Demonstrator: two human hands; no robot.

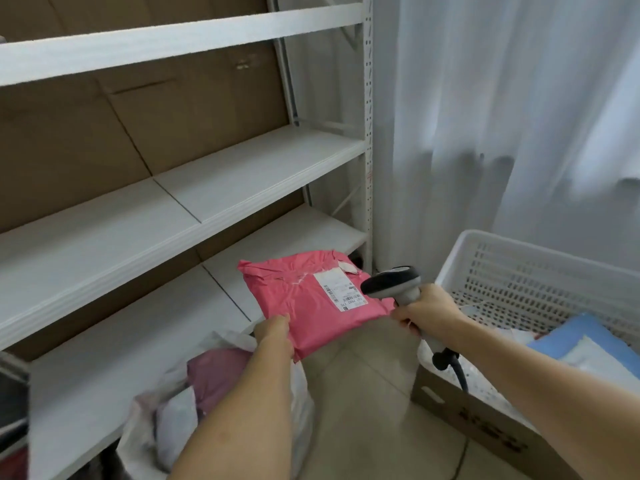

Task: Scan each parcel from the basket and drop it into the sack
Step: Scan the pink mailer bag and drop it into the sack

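Note:
My left hand (273,329) holds a pink parcel (304,306) by its near left corner, flat in the air above the floor. A white label (341,291) with barcodes faces up on the parcel's right side. My right hand (427,311) grips a grey handheld scanner (393,284), whose head sits just right of the label and points at it. A black cable (455,367) hangs from the scanner's handle. Below my left arm lies the translucent white sack (162,403), with a dark pink parcel and a white one inside. The white plastic basket (519,265) stands at the right.
White metal shelves (207,188) fill the left and back, backed by brown cardboard. A white curtain (502,116) hangs behind the basket. The basket holds a blue parcel (571,336) and pale ones. It sits on a cardboard box (485,420). Tiled floor lies between sack and box.

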